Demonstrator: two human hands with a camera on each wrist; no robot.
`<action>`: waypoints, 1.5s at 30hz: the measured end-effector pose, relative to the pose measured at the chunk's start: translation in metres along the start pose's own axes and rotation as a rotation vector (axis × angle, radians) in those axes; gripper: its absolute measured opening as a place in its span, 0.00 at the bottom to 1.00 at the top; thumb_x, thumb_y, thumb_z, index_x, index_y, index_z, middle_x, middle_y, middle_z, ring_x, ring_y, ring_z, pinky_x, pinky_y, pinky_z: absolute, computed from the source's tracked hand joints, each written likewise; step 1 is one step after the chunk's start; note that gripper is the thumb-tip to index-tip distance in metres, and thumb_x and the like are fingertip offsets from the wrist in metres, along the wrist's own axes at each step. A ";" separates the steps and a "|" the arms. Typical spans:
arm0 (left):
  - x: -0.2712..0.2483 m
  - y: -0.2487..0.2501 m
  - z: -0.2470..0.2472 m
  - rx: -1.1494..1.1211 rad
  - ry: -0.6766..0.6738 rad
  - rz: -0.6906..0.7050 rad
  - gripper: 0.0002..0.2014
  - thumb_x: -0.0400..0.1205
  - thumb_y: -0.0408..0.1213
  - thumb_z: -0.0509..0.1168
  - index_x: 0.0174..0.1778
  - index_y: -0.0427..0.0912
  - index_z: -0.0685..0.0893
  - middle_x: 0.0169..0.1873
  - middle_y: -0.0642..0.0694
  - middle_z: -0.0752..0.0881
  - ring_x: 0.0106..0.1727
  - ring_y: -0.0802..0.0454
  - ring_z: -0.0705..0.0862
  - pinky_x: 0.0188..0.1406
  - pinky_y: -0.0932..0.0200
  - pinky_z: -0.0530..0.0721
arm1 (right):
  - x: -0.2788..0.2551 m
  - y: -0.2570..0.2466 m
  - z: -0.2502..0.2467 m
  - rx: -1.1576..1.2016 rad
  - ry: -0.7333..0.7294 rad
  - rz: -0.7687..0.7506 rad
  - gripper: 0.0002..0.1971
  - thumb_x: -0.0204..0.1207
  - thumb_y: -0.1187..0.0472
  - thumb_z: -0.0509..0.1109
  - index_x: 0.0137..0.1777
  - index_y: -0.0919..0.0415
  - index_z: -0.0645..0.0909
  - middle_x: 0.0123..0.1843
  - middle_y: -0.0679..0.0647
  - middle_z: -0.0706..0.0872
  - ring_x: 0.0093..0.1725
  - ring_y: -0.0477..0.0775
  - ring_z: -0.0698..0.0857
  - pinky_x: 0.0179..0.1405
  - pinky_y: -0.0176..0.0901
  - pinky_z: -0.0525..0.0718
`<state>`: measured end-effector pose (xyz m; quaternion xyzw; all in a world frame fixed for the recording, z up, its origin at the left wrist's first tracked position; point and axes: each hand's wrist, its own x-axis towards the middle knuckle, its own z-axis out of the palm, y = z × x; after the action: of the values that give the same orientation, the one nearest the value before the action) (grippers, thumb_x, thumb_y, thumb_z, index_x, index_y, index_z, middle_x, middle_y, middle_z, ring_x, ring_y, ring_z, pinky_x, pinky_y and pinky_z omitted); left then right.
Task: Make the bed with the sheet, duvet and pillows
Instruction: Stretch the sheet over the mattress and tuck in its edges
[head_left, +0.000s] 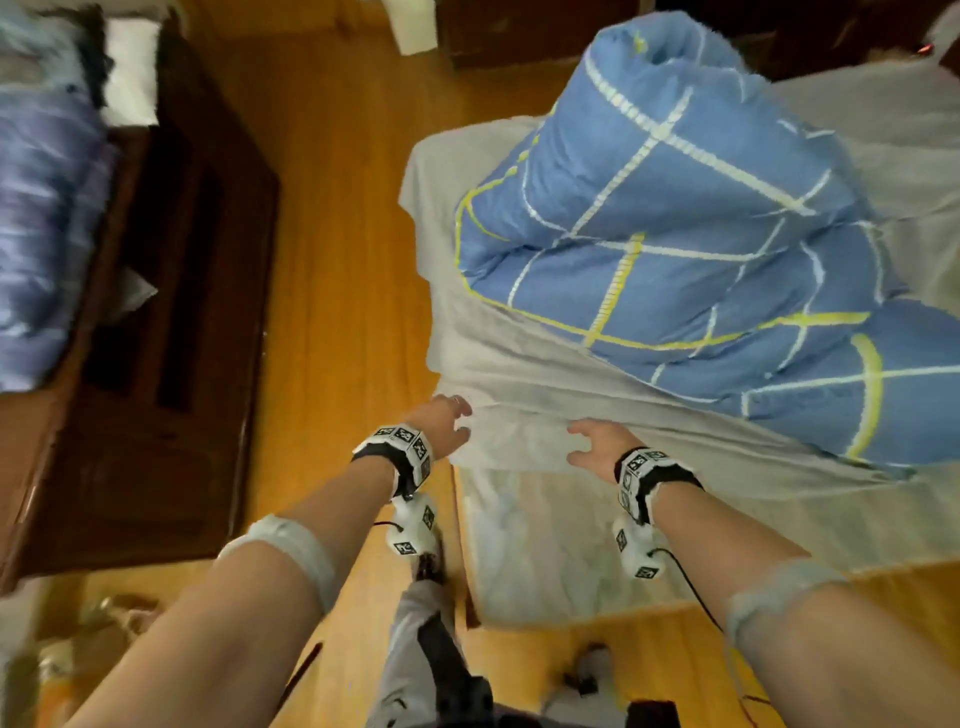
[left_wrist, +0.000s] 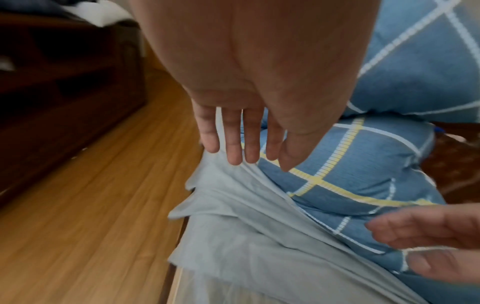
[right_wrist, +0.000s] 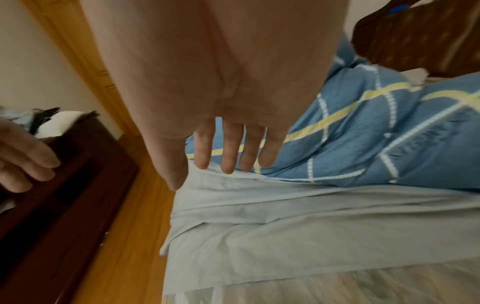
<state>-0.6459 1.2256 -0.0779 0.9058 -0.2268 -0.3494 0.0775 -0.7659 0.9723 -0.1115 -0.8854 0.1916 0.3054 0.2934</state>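
Both forearms reach forward; left hand (head_left: 444, 423) and right hand (head_left: 597, 447), fingers spread and holding nothing, hover over the pale sheet's (head_left: 524, 384) bunched near edge, probably to pull it across the bare mattress (head_left: 545, 545). Blue checked duvet (head_left: 665, 208) sits heaped beyond.

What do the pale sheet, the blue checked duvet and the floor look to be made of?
The sheet looks like thin matte woven cloth, perhaps cotton: it creases into soft folds. The duvet looks like printed fabric over a puffy filling, since it bulges in rounded rolls. The floor seems glossy varnished wood or laminate: orange planks with grain and sheen.
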 end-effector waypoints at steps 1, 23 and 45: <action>-0.006 -0.005 0.008 -0.017 -0.006 -0.037 0.23 0.84 0.45 0.61 0.77 0.48 0.70 0.74 0.45 0.75 0.68 0.43 0.80 0.65 0.48 0.81 | 0.007 -0.004 0.003 -0.015 -0.011 -0.016 0.29 0.74 0.50 0.75 0.75 0.49 0.75 0.74 0.56 0.79 0.72 0.58 0.78 0.71 0.47 0.76; 0.247 -0.098 0.262 0.336 0.013 0.079 0.38 0.74 0.58 0.71 0.77 0.47 0.66 0.77 0.42 0.62 0.74 0.37 0.66 0.76 0.40 0.66 | 0.263 0.068 0.233 -0.213 0.156 0.102 0.20 0.70 0.52 0.75 0.62 0.42 0.79 0.63 0.48 0.79 0.63 0.60 0.77 0.62 0.54 0.74; -0.066 0.028 0.140 0.275 -0.075 0.008 0.28 0.80 0.68 0.57 0.60 0.47 0.78 0.45 0.45 0.87 0.47 0.44 0.86 0.37 0.55 0.76 | -0.036 0.027 0.117 0.024 0.114 -0.159 0.10 0.83 0.50 0.64 0.56 0.56 0.77 0.44 0.56 0.86 0.48 0.61 0.85 0.50 0.48 0.81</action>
<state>-0.7922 1.2337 -0.1345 0.8933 -0.2790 -0.3482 -0.0546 -0.8567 1.0317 -0.1739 -0.9103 0.1409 0.2278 0.3156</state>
